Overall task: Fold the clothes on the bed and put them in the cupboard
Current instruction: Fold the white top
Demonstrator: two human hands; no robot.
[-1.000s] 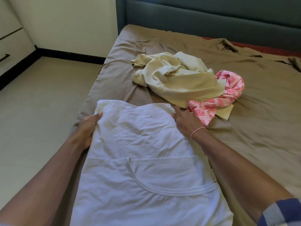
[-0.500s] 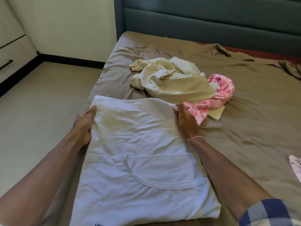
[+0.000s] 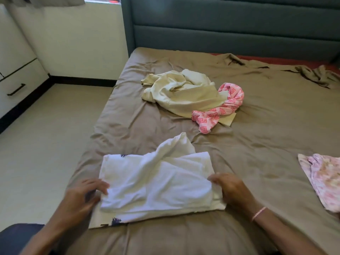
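A white T-shirt [image 3: 156,183] lies folded in half on the brown bed sheet [image 3: 266,129] near the bed's front edge, its top layer rumpled and peaked in the middle. My left hand [image 3: 82,197] pinches the shirt's left edge. My right hand [image 3: 230,188] pinches the right edge. Farther back lie a crumpled cream garment [image 3: 180,92] and a pink patterned cloth [image 3: 220,109]. A pale pink garment [image 3: 323,179] lies flat at the right.
A teal padded headboard [image 3: 230,28] stands behind the bed. White drawers with black handles [image 3: 16,83] line the left wall beside a beige tiled floor [image 3: 42,144]. The loose sheet bunches at the back right corner [image 3: 316,74].
Both hands have brought the shirt's far half toward me over the near half, so the shirt now lies doubled. The view has risen to show more of the headboard.
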